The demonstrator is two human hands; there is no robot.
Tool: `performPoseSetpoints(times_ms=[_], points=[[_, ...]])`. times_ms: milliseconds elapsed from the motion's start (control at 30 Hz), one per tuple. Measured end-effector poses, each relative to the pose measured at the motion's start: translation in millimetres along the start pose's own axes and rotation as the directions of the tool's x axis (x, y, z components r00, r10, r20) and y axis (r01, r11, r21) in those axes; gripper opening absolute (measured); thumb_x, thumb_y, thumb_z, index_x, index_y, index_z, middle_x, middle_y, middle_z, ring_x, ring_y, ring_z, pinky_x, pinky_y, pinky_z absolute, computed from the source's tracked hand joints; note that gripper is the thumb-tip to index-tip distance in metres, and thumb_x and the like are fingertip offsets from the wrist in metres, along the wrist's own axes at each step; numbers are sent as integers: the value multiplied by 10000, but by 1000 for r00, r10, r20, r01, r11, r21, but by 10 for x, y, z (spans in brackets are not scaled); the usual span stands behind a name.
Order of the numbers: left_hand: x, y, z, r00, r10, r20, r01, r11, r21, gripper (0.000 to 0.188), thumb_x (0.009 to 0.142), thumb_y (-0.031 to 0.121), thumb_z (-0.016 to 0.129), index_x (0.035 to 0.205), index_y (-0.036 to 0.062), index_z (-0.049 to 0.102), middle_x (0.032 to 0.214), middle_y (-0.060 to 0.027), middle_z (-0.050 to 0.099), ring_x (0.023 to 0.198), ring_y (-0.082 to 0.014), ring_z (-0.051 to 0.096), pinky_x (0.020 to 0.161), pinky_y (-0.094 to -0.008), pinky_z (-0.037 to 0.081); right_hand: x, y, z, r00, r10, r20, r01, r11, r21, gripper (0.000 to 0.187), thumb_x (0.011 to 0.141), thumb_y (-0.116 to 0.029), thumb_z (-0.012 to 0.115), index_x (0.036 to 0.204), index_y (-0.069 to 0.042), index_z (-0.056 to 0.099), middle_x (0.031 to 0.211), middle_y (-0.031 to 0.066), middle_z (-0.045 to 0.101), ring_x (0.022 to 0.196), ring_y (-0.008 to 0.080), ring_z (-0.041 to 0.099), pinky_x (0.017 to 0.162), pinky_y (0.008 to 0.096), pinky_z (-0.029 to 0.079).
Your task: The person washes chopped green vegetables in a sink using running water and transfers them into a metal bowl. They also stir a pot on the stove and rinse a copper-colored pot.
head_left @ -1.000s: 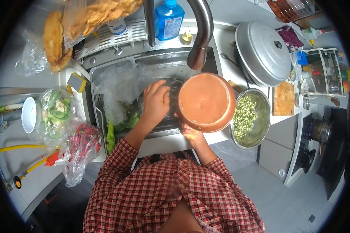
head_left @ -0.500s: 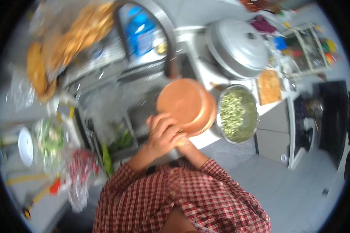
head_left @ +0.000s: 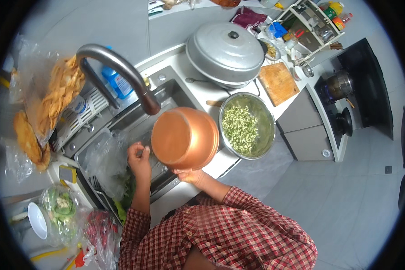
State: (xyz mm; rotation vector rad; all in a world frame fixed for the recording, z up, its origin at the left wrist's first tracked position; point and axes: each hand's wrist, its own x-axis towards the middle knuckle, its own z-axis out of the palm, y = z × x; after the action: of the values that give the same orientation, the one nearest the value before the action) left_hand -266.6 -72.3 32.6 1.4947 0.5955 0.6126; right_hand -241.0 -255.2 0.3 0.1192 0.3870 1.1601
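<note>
A copper-coloured pot (head_left: 172, 140) is tipped on its side above the sink, with its base turned toward the left and its mouth hidden. My right hand (head_left: 190, 175) grips it at the lower rim, where only part of the fingers shows. Left of the pot, apart from it, my left hand (head_left: 139, 158) hovers over the sink (head_left: 121, 118) with bent, parted fingers and nothing visible in them. A crumpled clear plastic bag (head_left: 105, 155) and some green leaves (head_left: 125, 198) lie in the sink beside that hand. The curved faucet (head_left: 145, 96) reaches over from behind.
Right of the pot, a steel bowl (head_left: 271, 135) holds chopped pale green vegetables (head_left: 240, 130). Behind it stand a large lidded pot (head_left: 225, 51) and a wooden cutting board (head_left: 278, 83). At left are a dish rack (head_left: 83, 112), bagged vegetables (head_left: 60, 213) and a white bowl (head_left: 38, 220).
My left hand has come off the pot and moved left over the sink. The pot stays in my right hand. My view has turned, shifting the surroundings, and is sharper.
</note>
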Motion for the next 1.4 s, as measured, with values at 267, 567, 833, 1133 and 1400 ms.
performPoseSetpoints(times_ms=[267,567,833,1133,1400], points=[[-25,30,-83,995,-102,10,97,969,229,250,718,-28,610,952,55,640,1130,-130,504,1070,-241,488,843,-301,417,-54,-9,-5,994,30,-100,-26,999,43,395,866,-290,502,1076,45,503,833,299,559,347,48,391,344,159,293],[-18,59,-174,992,99,74,-108,985,133,51,774,18,597,809,9,632,987,-106,594,922,-212,557,817,-296,435,-62,83,166,994,-30,-105,20,996,-93,332,866,-290,508,1040,-9,535,809,243,595,376,82,453,331,176,321],[39,39,-316,987,-128,101,134,990,-50,142,885,79,518,895,-23,616,917,-52,612,777,-103,546,709,-228,440,-168,212,357,789,-483,-380,118,726,-678,232,781,-26,508,995,34,443,670,61,491,448,100,456,343,227,340],[70,28,-573,958,-279,63,284,954,-93,193,909,130,497,889,-18,618,785,-12,607,707,-68,521,654,-207,418,-244,387,826,557,-768,-316,-172,265,-949,397,727,41,484,1114,62,398,854,107,555,665,138,549,541,228,454],[90,-235,-619,930,-337,146,360,914,-187,206,910,128,479,835,2,625,739,-8,611,595,-63,526,551,-195,428,-284,325,754,537,-843,-35,-51,9,-999,342,743,7,508,1072,54,429,854,92,557,706,125,521,620,238,434]])
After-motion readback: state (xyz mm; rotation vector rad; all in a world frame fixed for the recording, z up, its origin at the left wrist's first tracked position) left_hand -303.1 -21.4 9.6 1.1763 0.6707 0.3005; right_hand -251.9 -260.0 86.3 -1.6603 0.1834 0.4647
